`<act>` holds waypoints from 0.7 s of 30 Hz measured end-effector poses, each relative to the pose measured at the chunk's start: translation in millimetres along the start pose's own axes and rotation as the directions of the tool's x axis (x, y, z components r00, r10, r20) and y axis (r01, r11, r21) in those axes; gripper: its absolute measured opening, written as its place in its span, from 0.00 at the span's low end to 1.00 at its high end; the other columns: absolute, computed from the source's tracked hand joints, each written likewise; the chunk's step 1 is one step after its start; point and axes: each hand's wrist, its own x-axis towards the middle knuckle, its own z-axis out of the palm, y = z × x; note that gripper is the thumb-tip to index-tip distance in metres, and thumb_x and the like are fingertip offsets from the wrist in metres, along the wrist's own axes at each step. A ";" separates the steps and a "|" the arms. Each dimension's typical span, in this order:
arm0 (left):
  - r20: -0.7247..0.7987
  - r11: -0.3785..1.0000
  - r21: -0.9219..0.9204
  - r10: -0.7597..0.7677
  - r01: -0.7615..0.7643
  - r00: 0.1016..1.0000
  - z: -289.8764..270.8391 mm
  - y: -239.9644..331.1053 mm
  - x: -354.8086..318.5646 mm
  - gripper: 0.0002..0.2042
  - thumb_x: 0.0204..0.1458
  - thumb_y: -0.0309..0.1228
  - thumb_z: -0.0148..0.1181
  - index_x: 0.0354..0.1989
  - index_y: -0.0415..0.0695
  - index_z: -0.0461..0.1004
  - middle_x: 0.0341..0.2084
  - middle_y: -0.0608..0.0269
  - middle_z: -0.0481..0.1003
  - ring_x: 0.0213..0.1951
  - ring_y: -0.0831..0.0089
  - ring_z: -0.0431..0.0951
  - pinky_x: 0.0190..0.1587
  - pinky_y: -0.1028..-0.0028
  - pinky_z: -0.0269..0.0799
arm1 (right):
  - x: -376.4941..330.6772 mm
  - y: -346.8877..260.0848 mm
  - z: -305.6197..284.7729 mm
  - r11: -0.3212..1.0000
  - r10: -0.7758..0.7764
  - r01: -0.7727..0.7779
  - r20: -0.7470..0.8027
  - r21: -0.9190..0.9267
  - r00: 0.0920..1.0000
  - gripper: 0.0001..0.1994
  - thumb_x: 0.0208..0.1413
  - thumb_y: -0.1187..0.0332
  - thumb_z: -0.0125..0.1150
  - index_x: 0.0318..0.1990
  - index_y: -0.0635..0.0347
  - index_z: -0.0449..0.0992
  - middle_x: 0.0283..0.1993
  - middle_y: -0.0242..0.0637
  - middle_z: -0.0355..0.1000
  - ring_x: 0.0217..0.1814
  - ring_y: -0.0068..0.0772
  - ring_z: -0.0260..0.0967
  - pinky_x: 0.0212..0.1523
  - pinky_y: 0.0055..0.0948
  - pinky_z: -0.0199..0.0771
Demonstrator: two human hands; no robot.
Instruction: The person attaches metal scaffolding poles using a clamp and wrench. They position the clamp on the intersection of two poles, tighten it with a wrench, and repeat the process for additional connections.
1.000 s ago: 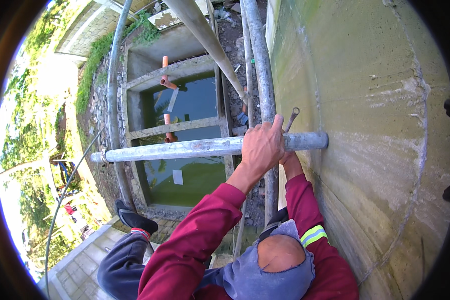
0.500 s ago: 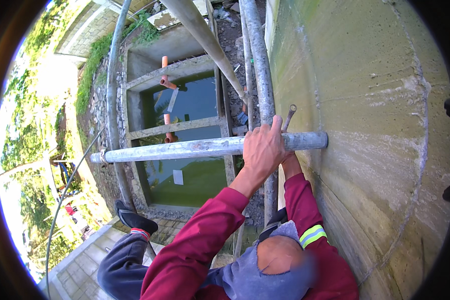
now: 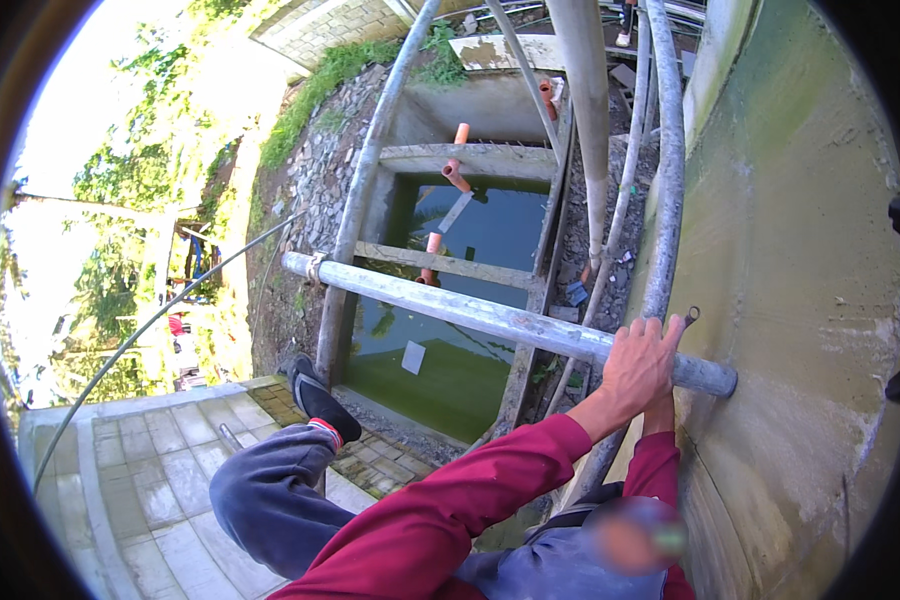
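My left hand [image 3: 634,372] lies over a grey metal scaffold pipe [image 3: 450,308], its fingers bent round the far side near the pipe's right end. Just past its fingertips the ring end of a spanner [image 3: 692,314] sticks up; what its other end sits on is hidden. My right hand [image 3: 658,412] comes from below, behind the left wrist. Only its wrist shows, and the pipe and left hand cover its fingers. At the left, a clamp [image 3: 316,268] joins this pipe to an upright pipe [image 3: 366,160]. Another upright [image 3: 667,190] rises beside my hands.
A greenish concrete wall [image 3: 790,250] stands close on the right. Below lies a concrete tank with green water [image 3: 440,390] and orange pipe fittings [image 3: 455,170]. My shoed foot [image 3: 320,400] is above paving [image 3: 180,460]. A cable [image 3: 140,350] crosses at left. A person's leg [image 3: 625,25] shows far back.
The view has shifted, so the pipe and my hands appear lower and further right, with the pipe sloping. My left hand stays on the pipe beside the spanner.
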 end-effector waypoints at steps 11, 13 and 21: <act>0.302 0.992 -0.024 -0.111 0.124 0.947 -4.2 1.6 8.2 0.25 0.53 0.35 0.59 0.58 0.43 0.64 0.34 0.54 0.75 0.39 0.57 0.78 0.39 0.58 0.67 | 6.8 1.4 -10.0 0.999 0.004 -0.005 0.022 0.036 1.000 0.17 0.66 0.53 0.50 0.54 0.53 0.70 0.48 0.37 0.75 0.51 0.38 0.73 0.56 0.41 0.74; 0.097 0.999 0.023 -0.044 0.042 0.994 4.1 3.5 0.5 0.24 0.56 0.33 0.56 0.61 0.45 0.63 0.34 0.56 0.75 0.40 0.60 0.77 0.38 0.61 0.66 | 7.4 0.0 -11.9 0.999 -0.003 0.002 0.019 0.043 1.000 0.17 0.66 0.53 0.50 0.53 0.53 0.71 0.47 0.37 0.75 0.50 0.38 0.73 0.55 0.41 0.74; 0.112 0.996 -0.042 -0.077 0.082 0.991 3.7 -0.3 0.2 0.25 0.53 0.33 0.58 0.61 0.46 0.64 0.36 0.57 0.74 0.40 0.59 0.76 0.39 0.60 0.68 | 13.9 0.6 -19.7 0.997 -0.020 0.018 0.030 0.079 0.999 0.16 0.64 0.53 0.51 0.48 0.54 0.73 0.44 0.37 0.76 0.46 0.39 0.74 0.51 0.40 0.77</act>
